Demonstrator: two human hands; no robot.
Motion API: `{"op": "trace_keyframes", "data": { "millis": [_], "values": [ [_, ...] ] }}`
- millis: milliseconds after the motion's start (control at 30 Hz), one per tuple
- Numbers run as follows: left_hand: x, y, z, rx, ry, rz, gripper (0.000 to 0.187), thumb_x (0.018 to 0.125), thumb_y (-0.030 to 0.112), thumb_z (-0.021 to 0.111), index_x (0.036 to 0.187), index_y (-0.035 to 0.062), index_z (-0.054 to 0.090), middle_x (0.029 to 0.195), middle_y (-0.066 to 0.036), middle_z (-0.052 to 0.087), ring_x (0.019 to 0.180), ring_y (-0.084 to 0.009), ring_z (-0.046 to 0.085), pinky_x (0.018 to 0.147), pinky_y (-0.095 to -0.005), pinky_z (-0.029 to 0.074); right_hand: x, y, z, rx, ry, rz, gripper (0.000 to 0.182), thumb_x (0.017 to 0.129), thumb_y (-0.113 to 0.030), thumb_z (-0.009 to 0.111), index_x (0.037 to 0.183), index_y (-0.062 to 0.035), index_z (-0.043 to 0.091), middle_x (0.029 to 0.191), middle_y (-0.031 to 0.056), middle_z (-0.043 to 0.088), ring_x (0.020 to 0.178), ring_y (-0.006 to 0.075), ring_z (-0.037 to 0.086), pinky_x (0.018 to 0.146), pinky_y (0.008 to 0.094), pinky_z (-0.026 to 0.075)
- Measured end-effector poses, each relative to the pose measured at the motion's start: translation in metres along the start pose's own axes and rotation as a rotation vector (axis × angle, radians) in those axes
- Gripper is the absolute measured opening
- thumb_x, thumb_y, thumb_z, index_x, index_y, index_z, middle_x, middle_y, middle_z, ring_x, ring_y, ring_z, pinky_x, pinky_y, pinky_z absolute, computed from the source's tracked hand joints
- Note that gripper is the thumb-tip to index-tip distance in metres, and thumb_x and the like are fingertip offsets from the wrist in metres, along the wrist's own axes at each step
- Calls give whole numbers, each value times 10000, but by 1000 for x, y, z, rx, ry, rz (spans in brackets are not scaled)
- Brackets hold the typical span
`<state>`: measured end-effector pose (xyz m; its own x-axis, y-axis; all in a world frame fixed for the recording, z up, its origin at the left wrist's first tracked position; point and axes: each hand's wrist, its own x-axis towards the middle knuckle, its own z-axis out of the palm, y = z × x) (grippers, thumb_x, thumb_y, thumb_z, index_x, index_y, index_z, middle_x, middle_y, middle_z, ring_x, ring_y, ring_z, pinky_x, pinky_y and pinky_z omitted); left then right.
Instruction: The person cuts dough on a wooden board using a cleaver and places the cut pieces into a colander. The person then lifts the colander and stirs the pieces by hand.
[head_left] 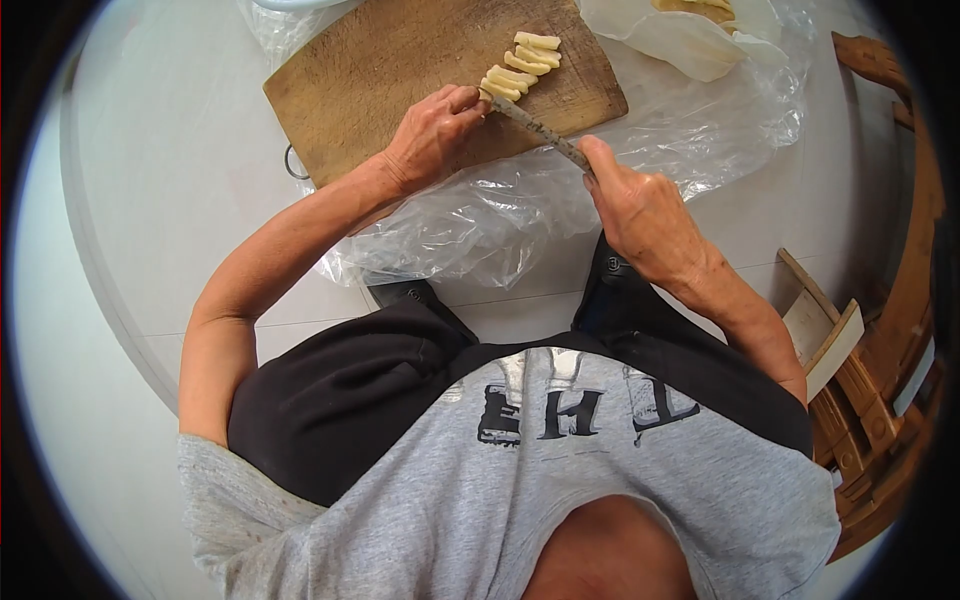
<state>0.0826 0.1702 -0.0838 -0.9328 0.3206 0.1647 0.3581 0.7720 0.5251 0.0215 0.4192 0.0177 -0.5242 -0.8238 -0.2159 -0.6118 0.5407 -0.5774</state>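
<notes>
In the head view my right hand (645, 210) is wrapped round the handle of a knife (540, 130). Its narrow, speckled grey edge faces up, and it slants across the near edge of a wooden cutting board (380, 80). Beside the knife's far end, my left hand (435, 130) has its fingers pressed together over the board. Whatever is between those fingertips is hidden. Several pale yellow strips (520, 70) lie in a slanting row on the board, the nearest ones right by the left fingertips and the knife.
Crumpled clear plastic sheeting (500, 220) spreads under the board on the pale tiled floor (150, 220). A whitish wrapper (670, 40) with yellowish food lies at the upper right. Wooden furniture (870, 400) stands at the right. A light blue rim (290, 4) shows at the top.
</notes>
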Motion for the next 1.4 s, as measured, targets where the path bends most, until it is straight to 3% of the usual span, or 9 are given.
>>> {"op": "trace_keyframes", "data": {
  "millis": [233,333,433,667,733,833,967,1067,1400],
  "values": [
    [-1,1,-4,-31,-25,0,266,701,16,547,963,-26,567,938,-105,541,892,-275,533,753,-345,476,10,-6,-7,-105,-110,-24,282,703,104,505,941,40,368,582,229,557,541,385,592,460,439,481],
    [-1,0,-1,-47,13,-10,251,655,-58,590,900,-8,601,1074,-150,554,900,-302,555,763,-365,487,16,-12,-13,-76,-177,-7,264,696,115,498,907,44,356,561,227,555,525,387,590,460,442,482],
    [-3,-5,6,-26,27,1,282,684,47,565,957,-20,584,975,-109,545,912,-277,531,790,-344,472,29,-16,-12,-63,-206,37,238,709,109,484,893,42,348,548,227,549,529,391,592,462,444,484],
    [-3,-3,2,-72,90,28,246,691,41,565,928,-13,604,930,-114,557,891,-273,553,738,-362,492,61,-15,11,-41,-96,20,166,785,48,464,905,28,351,533,220,538,541,408,586,460,458,483],
    [-1,-5,4,-48,97,-31,199,691,39,570,881,0,615,892,-106,559,869,-265,563,714,-364,497,56,-4,12,78,-32,55,161,811,18,470,924,24,356,536,218,538,532,401,582,458,463,473],
    [1,-4,0,-39,41,-64,201,727,21,631,928,20,624,927,-108,595,825,-261,587,696,-340,500,44,4,8,198,25,61,213,843,-24,511,1006,0,375,535,225,518,525,413,556,450,467,423],
    [2,-3,0,-17,66,-30,147,701,48,579,847,41,601,834,-72,554,811,-248,562,659,-348,489,28,-3,2,193,36,25,269,849,-31,533,1078,-10,392,571,226,529,537,409,552,458,457,414],
    [3,-2,0,-14,83,-31,150,702,47,577,851,44,598,819,-72,548,799,-249,559,649,-347,487,20,-2,3,90,10,-38,179,797,27,475,944,24,373,544,198,534,521,371,573,448,446,439],
    [-5,-5,0,-122,-3,-80,196,718,-20,614,913,2,611,892,-133,594,842,-303,579,711,-371,489,32,-12,1,-98,-150,-29,245,698,112,506,891,48,369,573,230,561,559,382,606,480,436,489]
  ]
}}
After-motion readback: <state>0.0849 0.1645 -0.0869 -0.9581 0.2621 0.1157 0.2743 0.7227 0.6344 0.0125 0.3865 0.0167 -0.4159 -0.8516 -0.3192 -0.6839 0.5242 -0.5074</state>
